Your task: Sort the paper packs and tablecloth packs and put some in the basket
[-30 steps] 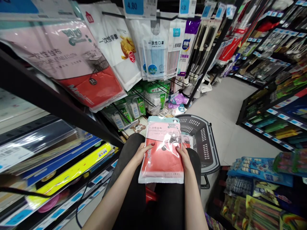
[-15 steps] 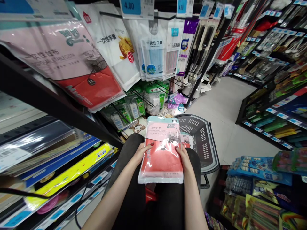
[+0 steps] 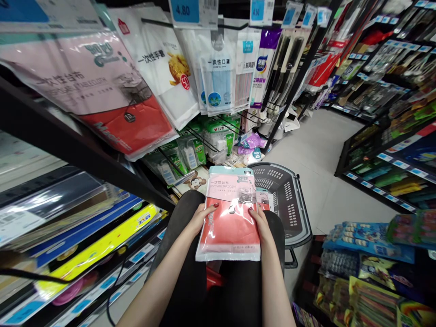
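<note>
A pink and red pack of disposable tablecloths [image 3: 228, 229] is held above my knees, its printed front facing me. My left hand [image 3: 200, 217] grips its left edge, thumb on the front and fingers behind it. On the opposite edge my right hand [image 3: 260, 222] is closed in the same way. The fingers behind the pack are hidden. Just right of the pack, a similar smaller-looking pack [image 3: 264, 198] shows in part by the rim of a dark grey shopping basket [image 3: 301, 204]. The basket stands on the floor beyond my right knee.
Hanging packs of tablecloths [image 3: 112, 100], gloves [image 3: 163, 63] and face masks [image 3: 218, 72] fill the rack ahead. A shelf of flat packaged goods [image 3: 102, 245] runs along my left. Bagged snacks [image 3: 371, 272] lie at the lower right. A grey floor aisle [image 3: 320, 154] stretches ahead right.
</note>
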### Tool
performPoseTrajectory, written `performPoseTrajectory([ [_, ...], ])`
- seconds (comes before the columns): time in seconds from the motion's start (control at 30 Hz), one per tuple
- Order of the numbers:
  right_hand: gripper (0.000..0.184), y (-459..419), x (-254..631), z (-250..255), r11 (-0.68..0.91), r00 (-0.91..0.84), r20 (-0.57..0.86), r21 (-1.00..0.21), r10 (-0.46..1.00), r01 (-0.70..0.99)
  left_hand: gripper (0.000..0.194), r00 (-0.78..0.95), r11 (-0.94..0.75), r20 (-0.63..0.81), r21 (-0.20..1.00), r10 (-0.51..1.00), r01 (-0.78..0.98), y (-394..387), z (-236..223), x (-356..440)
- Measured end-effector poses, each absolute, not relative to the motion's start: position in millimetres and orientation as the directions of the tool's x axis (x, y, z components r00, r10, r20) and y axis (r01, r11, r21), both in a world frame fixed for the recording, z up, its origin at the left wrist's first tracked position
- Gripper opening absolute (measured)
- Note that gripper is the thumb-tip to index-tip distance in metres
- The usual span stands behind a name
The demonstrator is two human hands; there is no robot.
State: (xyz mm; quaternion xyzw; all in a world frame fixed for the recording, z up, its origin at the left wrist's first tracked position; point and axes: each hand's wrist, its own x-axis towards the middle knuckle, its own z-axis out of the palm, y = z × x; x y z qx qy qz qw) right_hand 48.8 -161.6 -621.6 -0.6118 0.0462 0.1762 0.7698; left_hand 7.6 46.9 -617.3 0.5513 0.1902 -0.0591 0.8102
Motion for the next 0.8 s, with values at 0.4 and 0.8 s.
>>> performPoseTrajectory([
  [0.4,0.045,-161.3,48.8,-620.9,0.209,0.925,-0.278,-0.919,0.259,-0.334,0.027,0.917,0.381,-0.377,0.873,0.131,0.304,47.4,-618.4,8.2],
  [0.8,0.044,-161.7,49.2,-623.6,0.187,0.924,-0.314,-0.916,0.217,-0.355,0.027,0.912,0.391,-0.388,0.866,0.131,0.312,46.8,-616.1,8.0],
])
